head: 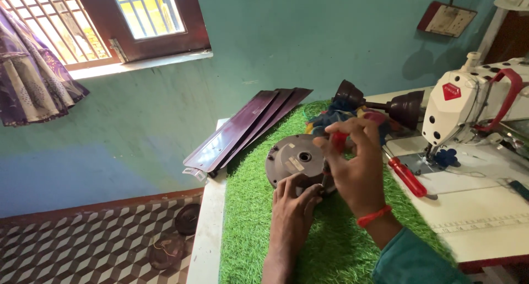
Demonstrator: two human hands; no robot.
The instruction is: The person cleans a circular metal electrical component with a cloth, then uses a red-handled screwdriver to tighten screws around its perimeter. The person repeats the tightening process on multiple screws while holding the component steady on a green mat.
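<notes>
the left hand (295, 207) lies nearest, fingers pressed flat on the near rim of the motor (292, 160), closed on nothing. just right of the motor, the right hand (355, 162) is pinched around a red-handled screwdriver (337, 142) aimed down at the motor's edge. i'd keep the tip square in the screw and the motor pinned on the green mat (259, 229). one motor, three blades (248, 127) behind it, a second screwdriver (408, 176) to its right.

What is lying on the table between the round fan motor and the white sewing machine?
In the head view, a red-handled screwdriver lies between the fan motor and the sewing machine.
</notes>
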